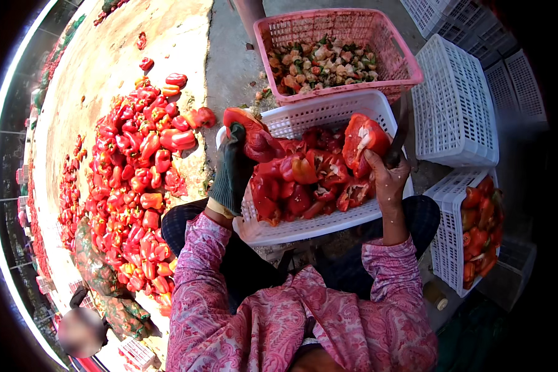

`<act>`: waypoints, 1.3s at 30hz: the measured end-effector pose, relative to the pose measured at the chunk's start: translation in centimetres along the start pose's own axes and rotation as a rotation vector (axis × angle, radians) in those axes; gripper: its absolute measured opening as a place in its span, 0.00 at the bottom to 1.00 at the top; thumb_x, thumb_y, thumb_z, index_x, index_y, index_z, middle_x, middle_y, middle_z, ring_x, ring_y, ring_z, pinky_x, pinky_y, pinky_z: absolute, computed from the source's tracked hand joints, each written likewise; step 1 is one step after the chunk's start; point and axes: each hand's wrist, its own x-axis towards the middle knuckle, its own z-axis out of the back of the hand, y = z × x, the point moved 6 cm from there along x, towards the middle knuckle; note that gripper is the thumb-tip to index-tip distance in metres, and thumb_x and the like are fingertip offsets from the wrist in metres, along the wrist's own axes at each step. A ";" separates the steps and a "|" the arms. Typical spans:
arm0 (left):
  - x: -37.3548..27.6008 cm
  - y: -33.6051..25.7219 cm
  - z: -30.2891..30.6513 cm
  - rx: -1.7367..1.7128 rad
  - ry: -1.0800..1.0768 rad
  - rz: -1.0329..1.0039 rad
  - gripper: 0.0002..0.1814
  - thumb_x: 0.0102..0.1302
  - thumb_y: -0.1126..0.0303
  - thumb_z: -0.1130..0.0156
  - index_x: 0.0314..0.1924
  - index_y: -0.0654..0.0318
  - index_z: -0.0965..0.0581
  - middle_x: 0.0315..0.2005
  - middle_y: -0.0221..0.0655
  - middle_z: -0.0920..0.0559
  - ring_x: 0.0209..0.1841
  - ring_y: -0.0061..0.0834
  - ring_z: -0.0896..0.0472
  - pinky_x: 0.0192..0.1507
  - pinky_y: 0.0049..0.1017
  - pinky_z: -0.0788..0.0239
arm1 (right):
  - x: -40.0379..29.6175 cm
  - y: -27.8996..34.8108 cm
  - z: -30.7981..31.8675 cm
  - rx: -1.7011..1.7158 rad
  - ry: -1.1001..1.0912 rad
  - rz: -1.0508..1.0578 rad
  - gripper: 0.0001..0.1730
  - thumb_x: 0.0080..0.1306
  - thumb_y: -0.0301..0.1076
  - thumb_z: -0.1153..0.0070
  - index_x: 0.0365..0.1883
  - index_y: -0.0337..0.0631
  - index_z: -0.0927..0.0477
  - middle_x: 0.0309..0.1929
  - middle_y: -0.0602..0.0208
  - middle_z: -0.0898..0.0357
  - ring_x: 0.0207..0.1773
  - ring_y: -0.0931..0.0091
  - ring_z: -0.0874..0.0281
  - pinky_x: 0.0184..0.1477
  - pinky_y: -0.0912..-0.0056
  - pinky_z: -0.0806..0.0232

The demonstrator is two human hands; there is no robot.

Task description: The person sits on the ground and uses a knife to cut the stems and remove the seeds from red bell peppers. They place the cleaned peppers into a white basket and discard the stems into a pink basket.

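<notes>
My left hand (235, 169), in a dark green knit glove, grips an opened red bell pepper piece (255, 135) over the left side of a white plastic basket (297, 114). My bare right hand (387, 179) pinches a cut red bell pepper half (369, 142), its pale inner flesh and some seeds showing. The same hand also holds a dark knife (401, 125), blade pointing away from me; its handle is mostly hidden in the palm. Beneath both hands, cut red pepper pieces (297, 195) lie heaped in the basket, which sits between my knees.
Beyond stands a pink basket (288, 98) with pepper cores and stems (323, 60). Whole red peppers (139, 139) are piled at left, beside filled mesh sacks (93, 260). White crates (455, 102) stand at right, one holding peppers (481, 228). Another person (81, 331) is at lower left.
</notes>
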 end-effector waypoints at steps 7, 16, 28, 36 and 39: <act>-3.4 1.8 -5.1 0.701 0.341 0.125 0.25 0.65 0.72 0.37 0.61 0.66 0.31 0.49 0.28 0.22 0.48 0.17 0.24 0.53 0.21 0.31 | -2.8 -2.7 -5.9 0.113 0.392 -0.408 0.33 0.62 0.32 0.35 0.64 0.33 0.32 0.50 0.65 0.21 0.23 0.88 0.31 0.24 0.84 0.36; -4.2 4.1 -6.3 0.902 0.500 0.147 0.34 0.57 0.67 0.27 0.62 0.66 0.31 0.52 0.32 0.21 0.53 0.19 0.26 0.57 0.25 0.34 | -3.2 -3.6 -6.9 0.505 0.420 -0.599 0.30 0.62 0.27 0.38 0.63 0.32 0.32 0.48 0.61 0.20 0.19 0.87 0.32 0.18 0.87 0.40; -4.7 5.3 -4.6 0.404 0.158 0.221 0.23 0.65 0.68 0.37 0.59 0.63 0.27 0.49 0.28 0.20 0.50 0.16 0.24 0.55 0.21 0.32 | -1.7 -6.7 -3.6 0.686 -0.021 -0.733 0.05 0.64 0.37 0.39 0.35 0.50 0.22 0.18 0.78 0.28 0.11 0.88 0.40 0.10 0.84 0.51; -3.4 6.3 -0.8 0.139 -0.041 0.412 0.18 0.68 0.60 0.44 0.51 0.63 0.27 0.41 0.31 0.20 0.43 0.26 0.20 0.47 0.27 0.27 | -0.1 -6.6 -1.1 0.693 -0.067 -0.697 0.05 0.64 0.42 0.39 0.34 0.55 0.21 0.13 0.81 0.36 0.10 0.83 0.42 0.10 0.78 0.52; -1.4 6.1 -1.4 0.223 -0.036 0.449 0.19 0.69 0.58 0.43 0.53 0.63 0.28 0.40 0.33 0.19 0.42 0.28 0.19 0.45 0.29 0.25 | -0.8 -6.2 -0.7 0.695 -0.098 -0.694 0.04 0.65 0.36 0.42 0.38 0.50 0.21 0.23 0.78 0.26 0.13 0.85 0.39 0.11 0.81 0.47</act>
